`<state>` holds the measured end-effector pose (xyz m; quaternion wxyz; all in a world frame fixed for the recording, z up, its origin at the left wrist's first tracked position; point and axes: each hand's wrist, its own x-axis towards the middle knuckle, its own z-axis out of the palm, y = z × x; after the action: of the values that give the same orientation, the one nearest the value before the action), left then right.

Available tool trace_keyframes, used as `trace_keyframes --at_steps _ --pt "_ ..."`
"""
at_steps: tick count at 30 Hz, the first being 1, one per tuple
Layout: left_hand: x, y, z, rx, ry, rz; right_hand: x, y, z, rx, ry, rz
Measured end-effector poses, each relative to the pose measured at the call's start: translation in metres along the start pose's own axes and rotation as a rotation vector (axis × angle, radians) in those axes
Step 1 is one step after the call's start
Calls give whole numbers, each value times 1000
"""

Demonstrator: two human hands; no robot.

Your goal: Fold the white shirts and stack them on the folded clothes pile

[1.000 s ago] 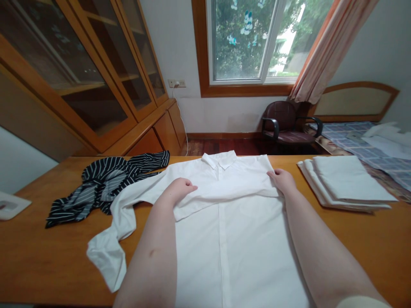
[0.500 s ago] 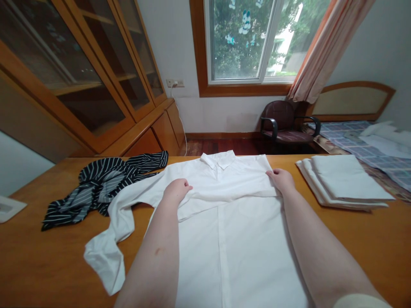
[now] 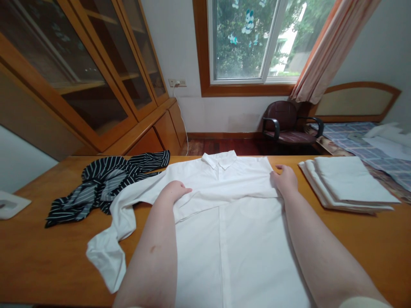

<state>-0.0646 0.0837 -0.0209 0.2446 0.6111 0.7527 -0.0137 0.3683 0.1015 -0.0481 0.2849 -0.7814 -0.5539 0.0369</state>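
Observation:
A white long-sleeved collared shirt (image 3: pixel 201 252) lies front up on the wooden table, its collar (image 3: pixel 220 159) toward the far edge. One sleeve (image 3: pixel 123 217) trails out on the left and bends toward me. Across the chest runs a folded layer of white cloth. My left hand (image 3: pixel 173 191) rests on the left chest, thumb stretched out and slightly apart from the index finger; its other fingers are hidden. At the right shoulder edge, my right hand (image 3: pixel 285 182) touches the cloth with thumb and index finger apart.
A crumpled black-and-white striped garment (image 3: pixel 107 182) lies left on the table (image 3: pixel 48 265). Folded white cloths (image 3: pixel 353 179) are stacked at the right. Beyond stand a glass-door cabinet (image 3: pixel 138 115), an office chair (image 3: pixel 284 122) and a bed (image 3: pixel 349 137). A white object (image 3: pixel 14 205) sits at the left edge.
My right thumb and index finger have parted from their pinch on the shirt's edge. The left thumb and index finger have loosened too. The shirt lies nearly the same; the view shifted slightly.

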Motion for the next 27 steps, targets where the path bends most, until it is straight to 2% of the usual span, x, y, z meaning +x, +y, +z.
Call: trace_keyframes --at_steps 2,3,5,7,10,15,19,21,23,25,26,27 --pt "-5 1 -2 -23 -9 18 -3 -6 -1 44 -17 -214" --pt "-7 1 -3 -38 -15 29 -5 -9 0 59 -93 -301" --pt "-12 1 -6 -74 -32 53 -9 -14 3 37 -272 -382" --pt "-15 0 -8 -95 -55 72 -11 -17 9 -28 -378 -364" --pt "-16 -4 -8 -78 -85 62 -11 -13 15 -70 -440 -321" --pt "-9 -8 -7 19 -93 -23 -8 -6 19 -131 -529 -335" --pt "-5 -7 -7 94 -55 -92 -9 -8 19 -175 -530 -337" --pt "-7 0 -3 124 30 -79 -10 -9 18 -185 -526 -327" --pt "-12 15 6 150 181 31 -10 -10 19 -192 -534 -317" --pt "-18 36 20 146 300 259 -10 -10 20 -202 -540 -310" --pt "-21 46 29 123 277 380 -9 -10 21 -210 -539 -307" --pt "-23 56 37 102 205 498 -9 -10 21 -220 -534 -304"
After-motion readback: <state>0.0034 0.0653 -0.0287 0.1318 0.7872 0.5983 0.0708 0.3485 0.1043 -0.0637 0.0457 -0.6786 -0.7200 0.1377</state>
